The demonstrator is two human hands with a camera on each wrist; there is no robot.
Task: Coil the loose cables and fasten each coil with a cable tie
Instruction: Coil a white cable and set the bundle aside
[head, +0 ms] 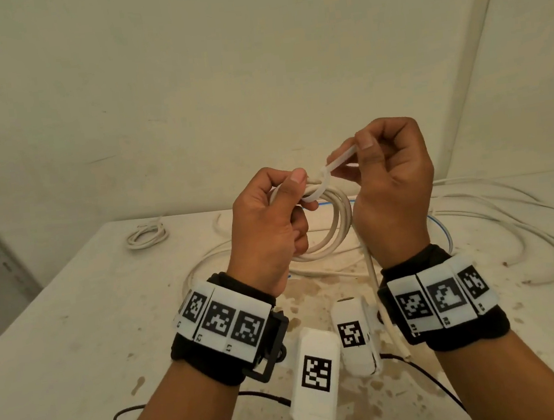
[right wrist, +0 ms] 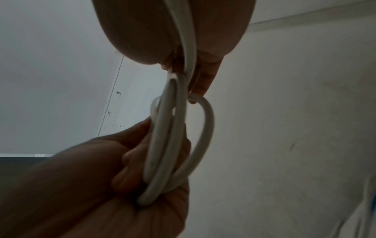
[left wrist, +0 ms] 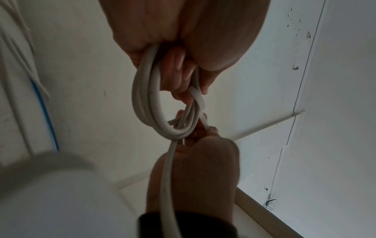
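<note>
Gripping white cable coil (head: 330,224) in curled left hand (head: 263,225); pinching cable tie (head: 329,170) tail at one o'clock with right hand (head: 392,184), above stained table (head: 76,333).

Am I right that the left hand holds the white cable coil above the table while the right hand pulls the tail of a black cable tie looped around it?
Not quite: the cable tie is white, not black, as the head view shows. The rest stands: the left hand holds the white cable coil above the table while the right hand pulls the tie's tail.
</note>
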